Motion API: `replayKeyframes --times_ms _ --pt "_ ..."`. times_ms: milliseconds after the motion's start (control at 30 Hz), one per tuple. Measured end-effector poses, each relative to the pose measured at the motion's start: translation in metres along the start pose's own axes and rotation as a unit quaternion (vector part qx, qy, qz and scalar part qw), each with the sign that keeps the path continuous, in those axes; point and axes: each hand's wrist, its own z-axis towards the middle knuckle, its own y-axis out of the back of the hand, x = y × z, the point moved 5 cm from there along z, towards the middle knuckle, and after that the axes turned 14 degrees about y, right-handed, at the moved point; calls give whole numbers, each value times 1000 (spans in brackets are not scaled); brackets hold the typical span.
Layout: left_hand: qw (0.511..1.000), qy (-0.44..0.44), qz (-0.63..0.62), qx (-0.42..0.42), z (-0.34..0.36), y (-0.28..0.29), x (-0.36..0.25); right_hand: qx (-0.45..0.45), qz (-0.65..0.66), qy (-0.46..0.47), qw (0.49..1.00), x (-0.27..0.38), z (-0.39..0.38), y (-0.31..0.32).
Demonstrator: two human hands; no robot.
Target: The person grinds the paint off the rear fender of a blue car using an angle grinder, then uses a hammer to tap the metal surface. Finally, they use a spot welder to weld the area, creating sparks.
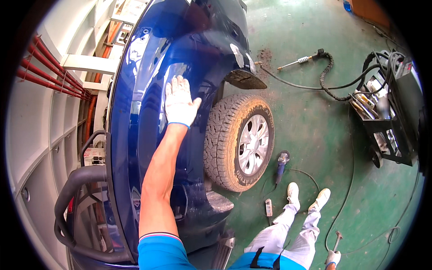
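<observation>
My left hand (pixel 180 101), in a white glove, lies flat on the glossy blue body panel (pixel 153 58) of a vehicle, fingers stretched out, above the wheel arch. Beside it is a muddy tire with a silver wheel (pixel 252 144). My right hand (pixel 333 258), also gloved, is low at the right, closed on the handle of a hammer (pixel 338 238), whose small head points up. The panel's edge near the arch carries pale scuffed patches (pixel 238 56), and the lower trim (pixel 218 202) below the tire is scraped.
A black wheeled cart (pixel 400 135) with tools and hoses stands at the right. A spray lance (pixel 297 62), a corded power tool (pixel 281 166) and cables lie on the green floor (pixel 310 121) near my feet. A white rack with red pipes (pixel 49 63) runs behind the vehicle.
</observation>
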Motion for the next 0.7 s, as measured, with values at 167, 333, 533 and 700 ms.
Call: replayKeyframes --times_ms 167,333,533,700 --pt "992 -86 12 92 -83 -16 -15 23 69 -21 997 8 -47 -26" --pt "1000 3 -20 18 -47 13 9 39 37 -46 997 23 -53 -21" --pt "998 56 14 -36 -15 -4 -10 57 -34 25 997 32 -26 9" --pt "991 -39 -130 -10 -115 -2 -78 67 -63 43 995 69 2 41"
